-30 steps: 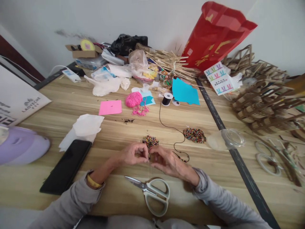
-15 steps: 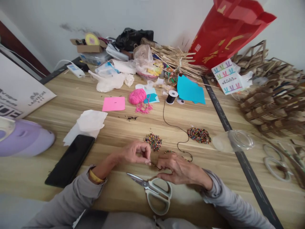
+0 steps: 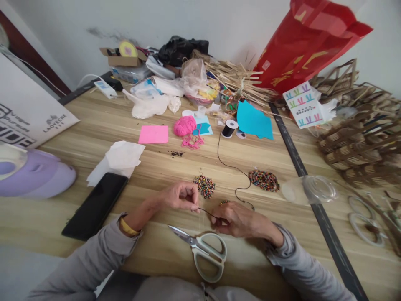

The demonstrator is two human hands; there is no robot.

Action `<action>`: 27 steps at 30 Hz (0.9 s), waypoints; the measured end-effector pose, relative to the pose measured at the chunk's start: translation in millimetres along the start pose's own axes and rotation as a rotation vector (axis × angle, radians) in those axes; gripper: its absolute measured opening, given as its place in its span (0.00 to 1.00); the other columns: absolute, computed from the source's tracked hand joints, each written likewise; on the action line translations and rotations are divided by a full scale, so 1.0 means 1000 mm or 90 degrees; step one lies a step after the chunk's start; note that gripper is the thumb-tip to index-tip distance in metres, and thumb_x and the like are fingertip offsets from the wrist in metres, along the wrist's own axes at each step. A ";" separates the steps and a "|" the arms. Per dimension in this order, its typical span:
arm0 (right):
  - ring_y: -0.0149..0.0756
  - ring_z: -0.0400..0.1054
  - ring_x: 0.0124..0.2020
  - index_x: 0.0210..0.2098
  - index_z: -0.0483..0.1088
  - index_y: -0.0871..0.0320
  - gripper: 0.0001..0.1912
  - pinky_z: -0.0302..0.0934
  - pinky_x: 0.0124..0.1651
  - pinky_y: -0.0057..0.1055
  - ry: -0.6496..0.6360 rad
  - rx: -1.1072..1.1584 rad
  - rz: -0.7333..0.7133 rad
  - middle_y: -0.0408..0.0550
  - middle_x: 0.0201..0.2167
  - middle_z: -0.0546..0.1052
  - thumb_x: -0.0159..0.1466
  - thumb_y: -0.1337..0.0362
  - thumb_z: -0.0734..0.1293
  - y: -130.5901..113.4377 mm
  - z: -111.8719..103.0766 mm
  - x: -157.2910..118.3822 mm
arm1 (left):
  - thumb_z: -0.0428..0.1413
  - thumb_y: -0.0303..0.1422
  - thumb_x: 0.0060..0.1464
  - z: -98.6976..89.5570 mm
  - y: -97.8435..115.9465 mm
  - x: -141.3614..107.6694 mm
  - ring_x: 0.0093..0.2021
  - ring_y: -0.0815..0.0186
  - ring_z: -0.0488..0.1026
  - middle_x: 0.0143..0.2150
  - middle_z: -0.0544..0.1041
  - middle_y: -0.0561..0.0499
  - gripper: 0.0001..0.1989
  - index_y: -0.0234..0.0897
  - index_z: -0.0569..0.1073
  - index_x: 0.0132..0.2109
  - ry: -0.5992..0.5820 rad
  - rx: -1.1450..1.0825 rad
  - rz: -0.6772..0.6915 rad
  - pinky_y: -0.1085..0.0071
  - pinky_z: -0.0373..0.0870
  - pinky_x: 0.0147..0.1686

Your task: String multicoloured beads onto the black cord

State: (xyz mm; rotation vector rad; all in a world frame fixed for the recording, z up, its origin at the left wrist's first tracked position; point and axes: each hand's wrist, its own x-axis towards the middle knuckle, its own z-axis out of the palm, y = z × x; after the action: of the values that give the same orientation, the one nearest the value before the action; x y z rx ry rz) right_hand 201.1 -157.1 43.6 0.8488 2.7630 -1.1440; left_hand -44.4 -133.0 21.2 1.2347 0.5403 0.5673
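Between my two hands a short stretch of black cord (image 3: pixel 206 212) runs nearly straight. My left hand (image 3: pixel 181 195) pinches its one end between thumb and fingertips. Curled fingers of my right hand (image 3: pixel 233 218) close on the other part of the cord. A few strung beads (image 3: pixel 224 202) peek out behind the right hand, the rest covered by it. Just beyond my hands lies a loose pile of small multicoloured beads (image 3: pixel 204 186). Scissors (image 3: pixel 200 251) with pale handles rest in front of me, blades slightly apart. A black cord spool (image 3: pixel 229 128) stands farther back, its line trailing toward my right hand.
A coil of strung beads (image 3: pixel 264 180) and a clear plastic container (image 3: pixel 318 189) lie to the right. On the left are a black phone (image 3: pixel 95 207) and white paper (image 3: pixel 125 154). Pink yarn (image 3: pixel 184 126) and blue sheets (image 3: pixel 254 119) sit farther back, woven baskets (image 3: pixel 360 146) far right.
My hands have drawn slightly apart, and the cord between them is longer and straighter. My right fingers have curled in more. The whole view has shifted a little.
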 end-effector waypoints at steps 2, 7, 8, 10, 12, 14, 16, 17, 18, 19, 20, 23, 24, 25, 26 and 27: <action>0.31 0.69 0.30 0.39 0.72 0.56 0.06 0.57 0.32 0.24 -0.013 -0.002 0.007 0.43 0.30 0.76 0.61 0.66 0.69 0.002 -0.008 -0.007 | 0.63 0.32 0.47 0.000 0.001 0.000 0.30 0.66 0.76 0.27 0.76 0.51 0.12 0.33 0.67 0.30 0.005 0.001 -0.009 0.72 0.70 0.32; 0.31 0.67 0.26 0.44 0.70 0.57 0.13 0.59 0.30 0.26 0.080 0.058 0.024 0.47 0.34 0.75 0.62 0.58 0.69 0.002 -0.011 -0.007 | 0.64 0.33 0.47 0.000 -0.004 0.002 0.30 0.68 0.75 0.27 0.76 0.49 0.12 0.32 0.68 0.30 -0.007 0.055 -0.028 0.74 0.68 0.32; 0.30 0.66 0.26 0.45 0.69 0.57 0.15 0.60 0.29 0.26 0.124 0.086 0.023 0.47 0.35 0.74 0.62 0.57 0.68 0.001 -0.008 -0.004 | 0.64 0.33 0.47 0.000 -0.006 0.003 0.30 0.68 0.75 0.27 0.76 0.49 0.12 0.31 0.68 0.30 -0.007 0.068 -0.029 0.75 0.68 0.31; 0.29 0.65 0.27 0.48 0.67 0.58 0.17 0.61 0.29 0.26 0.217 0.136 -0.004 0.49 0.38 0.72 0.63 0.56 0.67 0.000 0.003 0.005 | 0.63 0.33 0.47 0.001 -0.010 0.005 0.30 0.69 0.74 0.27 0.75 0.50 0.12 0.31 0.68 0.30 0.001 0.098 -0.028 0.75 0.67 0.31; 0.30 0.64 0.27 0.46 0.67 0.57 0.14 0.61 0.29 0.27 0.284 0.148 -0.035 0.46 0.34 0.71 0.64 0.56 0.66 -0.001 0.016 0.014 | 0.63 0.31 0.47 0.002 -0.014 0.006 0.28 0.71 0.71 0.26 0.74 0.52 0.11 0.31 0.68 0.30 0.014 0.134 -0.021 0.76 0.67 0.30; 0.31 0.65 0.29 0.42 0.68 0.57 0.09 0.62 0.32 0.28 0.325 0.131 -0.048 0.46 0.32 0.72 0.66 0.59 0.64 0.001 0.028 0.021 | 0.61 0.28 0.46 0.003 -0.016 0.007 0.26 0.72 0.69 0.25 0.72 0.53 0.08 0.31 0.68 0.29 0.031 0.178 -0.011 0.77 0.65 0.29; 0.32 0.67 0.32 0.39 0.69 0.58 0.07 0.63 0.35 0.28 0.376 0.120 -0.081 0.47 0.31 0.73 0.68 0.62 0.62 0.003 0.036 0.025 | 0.59 0.26 0.46 0.006 -0.016 0.008 0.25 0.73 0.67 0.24 0.71 0.54 0.05 0.32 0.68 0.29 0.044 0.228 -0.001 0.77 0.64 0.27; 0.33 0.68 0.32 0.38 0.69 0.58 0.07 0.63 0.36 0.28 0.389 0.120 -0.093 0.48 0.31 0.74 0.68 0.63 0.61 0.004 0.039 0.027 | 0.58 0.24 0.45 0.007 -0.016 0.008 0.25 0.72 0.67 0.24 0.71 0.54 0.04 0.32 0.69 0.29 0.049 0.252 0.002 0.77 0.63 0.27; 0.33 0.68 0.33 0.38 0.69 0.58 0.07 0.64 0.37 0.29 0.393 0.119 -0.100 0.49 0.32 0.74 0.69 0.64 0.60 0.006 0.041 0.027 | 0.57 0.24 0.45 0.008 -0.016 0.008 0.25 0.72 0.67 0.24 0.71 0.54 0.03 0.32 0.69 0.29 0.054 0.273 0.004 0.78 0.63 0.26; 0.33 0.68 0.34 0.38 0.69 0.58 0.07 0.64 0.37 0.29 0.394 0.120 -0.103 0.49 0.32 0.75 0.69 0.65 0.60 0.007 0.043 0.028 | 0.56 0.23 0.45 0.009 -0.015 0.009 0.25 0.72 0.66 0.24 0.70 0.54 0.03 0.32 0.69 0.29 0.059 0.290 0.004 0.78 0.62 0.26; 0.34 0.68 0.35 0.39 0.69 0.58 0.07 0.64 0.38 0.29 0.392 0.119 -0.104 0.50 0.33 0.75 0.69 0.65 0.60 0.008 0.044 0.028 | 0.56 0.22 0.44 0.010 -0.014 0.009 0.25 0.72 0.66 0.24 0.70 0.54 0.03 0.32 0.69 0.29 0.066 0.303 0.004 0.78 0.62 0.26; 0.35 0.69 0.36 0.41 0.69 0.57 0.07 0.65 0.39 0.30 0.390 0.105 -0.102 0.51 0.35 0.75 0.69 0.66 0.60 0.011 0.045 0.028 | 0.55 0.22 0.44 0.012 -0.013 0.010 0.26 0.71 0.67 0.25 0.71 0.54 0.03 0.32 0.69 0.29 0.084 0.323 -0.001 0.77 0.63 0.27; 0.35 0.69 0.36 0.41 0.69 0.57 0.07 0.65 0.38 0.30 0.393 0.096 -0.098 0.50 0.35 0.75 0.69 0.66 0.60 0.011 0.045 0.028 | 0.55 0.22 0.45 0.012 -0.013 0.011 0.26 0.71 0.67 0.25 0.71 0.53 0.03 0.32 0.69 0.29 0.089 0.326 -0.002 0.77 0.64 0.28; 0.34 0.68 0.35 0.40 0.69 0.57 0.08 0.64 0.37 0.29 0.396 0.085 -0.093 0.50 0.34 0.74 0.69 0.66 0.59 0.011 0.045 0.028 | 0.55 0.22 0.45 0.012 -0.014 0.012 0.27 0.70 0.68 0.25 0.71 0.53 0.03 0.32 0.70 0.29 0.095 0.326 -0.004 0.76 0.64 0.28; 0.34 0.68 0.34 0.39 0.69 0.57 0.08 0.64 0.36 0.29 0.398 0.074 -0.086 0.50 0.33 0.74 0.69 0.66 0.59 0.012 0.045 0.028 | 0.55 0.22 0.45 0.012 -0.014 0.012 0.27 0.70 0.68 0.26 0.72 0.52 0.03 0.32 0.70 0.30 0.100 0.322 -0.006 0.76 0.64 0.28; 0.34 0.68 0.33 0.39 0.69 0.57 0.09 0.64 0.35 0.28 0.400 0.063 -0.079 0.50 0.33 0.74 0.69 0.66 0.58 0.012 0.045 0.027 | 0.55 0.22 0.45 0.012 -0.015 0.013 0.27 0.70 0.69 0.26 0.72 0.52 0.03 0.32 0.70 0.30 0.103 0.315 -0.008 0.76 0.65 0.29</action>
State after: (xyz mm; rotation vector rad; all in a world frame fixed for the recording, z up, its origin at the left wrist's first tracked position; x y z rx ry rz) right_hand 175.9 -166.7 -3.0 1.2468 3.3111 -1.2097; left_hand -25.0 -136.5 8.6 1.6584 0.8591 0.5417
